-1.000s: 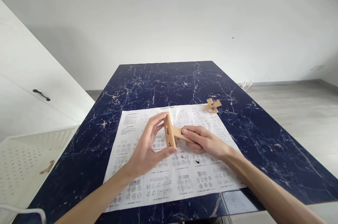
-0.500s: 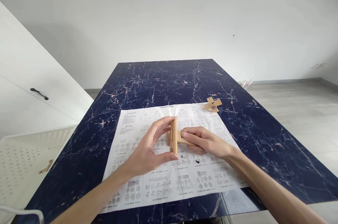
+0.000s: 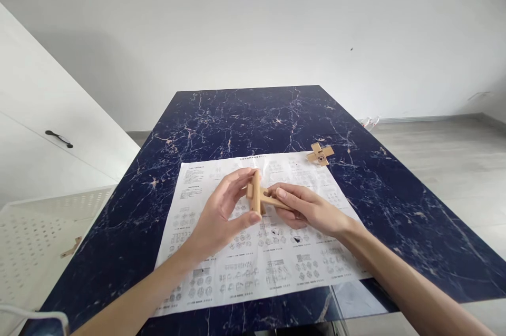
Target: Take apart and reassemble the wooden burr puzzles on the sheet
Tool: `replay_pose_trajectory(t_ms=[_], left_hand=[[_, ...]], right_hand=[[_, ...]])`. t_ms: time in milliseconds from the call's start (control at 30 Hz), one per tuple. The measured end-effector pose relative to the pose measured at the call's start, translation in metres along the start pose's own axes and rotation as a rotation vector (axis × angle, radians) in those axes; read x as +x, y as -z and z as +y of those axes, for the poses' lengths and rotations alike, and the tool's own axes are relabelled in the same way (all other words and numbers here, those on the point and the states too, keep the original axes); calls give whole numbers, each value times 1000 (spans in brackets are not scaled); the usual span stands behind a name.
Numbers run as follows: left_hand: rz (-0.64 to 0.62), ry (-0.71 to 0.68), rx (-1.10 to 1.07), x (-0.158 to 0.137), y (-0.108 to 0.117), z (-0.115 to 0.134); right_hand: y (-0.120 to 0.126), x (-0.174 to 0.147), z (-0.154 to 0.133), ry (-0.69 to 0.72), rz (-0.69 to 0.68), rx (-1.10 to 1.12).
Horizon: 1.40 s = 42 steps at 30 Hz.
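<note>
My left hand (image 3: pixel 219 214) grips a slotted wooden puzzle piece (image 3: pixel 256 193) by its two ends, thumb at the near end and fingers at the far end. From the right, my right hand (image 3: pixel 306 208) pinches a second wooden puzzle piece (image 3: pixel 272 200), which has a notch in its edge. This second piece passes through the first, and its tip shows on the left side. The two pieces cross each other above a printed instruction sheet (image 3: pixel 190 262) with rows of small diagrams.
A cross-shaped wooden puzzle (image 3: pixel 321 154) lies at the sheet's far right corner. The sheet rests on a dark blue marbled table (image 3: pixel 237 120). At left stand a white perforated surface (image 3: pixel 35 230) with a small wooden piece (image 3: pixel 71 247) on it, and a white cabinet (image 3: pixel 35 98).
The second piece now pokes out to the left of the slotted piece, with its notch showing. The slotted piece has turned and shifted slightly up and left.
</note>
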<state>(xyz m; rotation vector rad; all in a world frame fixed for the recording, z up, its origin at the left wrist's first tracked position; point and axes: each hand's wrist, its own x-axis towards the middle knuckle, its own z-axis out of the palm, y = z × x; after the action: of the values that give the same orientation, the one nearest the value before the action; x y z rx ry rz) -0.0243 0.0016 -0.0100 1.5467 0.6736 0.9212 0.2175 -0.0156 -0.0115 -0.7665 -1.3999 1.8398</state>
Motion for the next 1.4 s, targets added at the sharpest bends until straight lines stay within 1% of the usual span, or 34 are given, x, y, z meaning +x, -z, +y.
replay_pose_trajectory(t_ms=[67, 133, 233, 400, 700, 900, 1133, 1267, 1400], left_hand=[[49, -23, -2, 1, 0, 0], [66, -43, 9, 2, 0, 0], [32, -54, 44, 1, 1, 0], [-15, -19, 73, 0, 2, 0], [7, -60, 91, 1, 3, -1], [53, -110, 108, 2, 1, 1], [-16, -37, 201, 1, 4, -2], [-4, -66, 248, 2, 4, -2], [9, -91, 249, 2, 3, -1]], right_hand=[[1, 0, -1, 8, 23, 29], [1, -1, -1, -1, 33, 52], [3, -2, -1, -15, 47, 60], [4, -2, -1, -30, 79, 36], [7, -3, 3, 6, 75, 38], [6, -1, -2, -18, 72, 102], [12, -3, 0, -52, 103, 119], [10, -3, 1, -44, 99, 88], [8, -3, 1, -34, 94, 67]])
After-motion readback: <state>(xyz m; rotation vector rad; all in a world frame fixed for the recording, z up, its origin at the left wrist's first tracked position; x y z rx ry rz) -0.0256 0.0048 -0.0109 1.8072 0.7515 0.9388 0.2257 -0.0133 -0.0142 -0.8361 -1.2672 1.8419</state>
